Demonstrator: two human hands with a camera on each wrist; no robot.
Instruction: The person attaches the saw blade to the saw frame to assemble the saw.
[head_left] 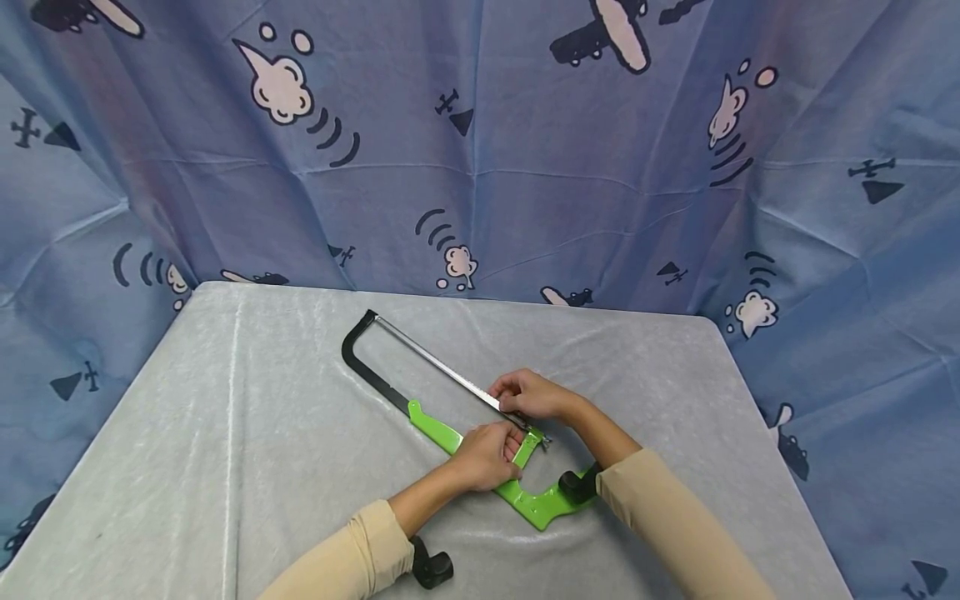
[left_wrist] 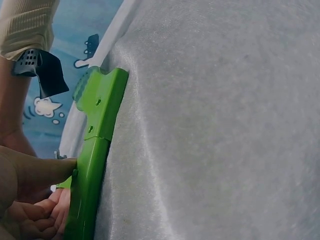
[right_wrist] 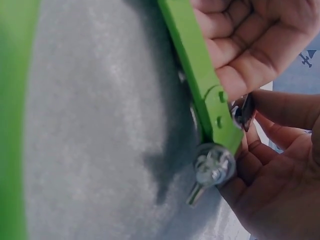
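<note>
A hacksaw (head_left: 431, 427) with a green frame and handle and a black front bow lies slantwise on the cloth in the head view. Its silver blade (head_left: 437, 362) runs along the far side. My left hand (head_left: 483, 457) grips the green frame near the handle, thumb on the frame in the left wrist view. The fingers of my right hand (head_left: 534, 395) pinch the blade's near end, beside the green post. A metal wing nut (right_wrist: 214, 167) sticks out of that post in the right wrist view. The blade's very end is partly hidden by the fingers.
Pale grey cloth (head_left: 300, 467) covers the table, with a raised crease on the left. Behind and at both sides hangs a blue printed curtain (head_left: 525, 225). Black wrist mounts (head_left: 432, 570) sit by both sleeves, the right one overlapping the saw's handle in the head view.
</note>
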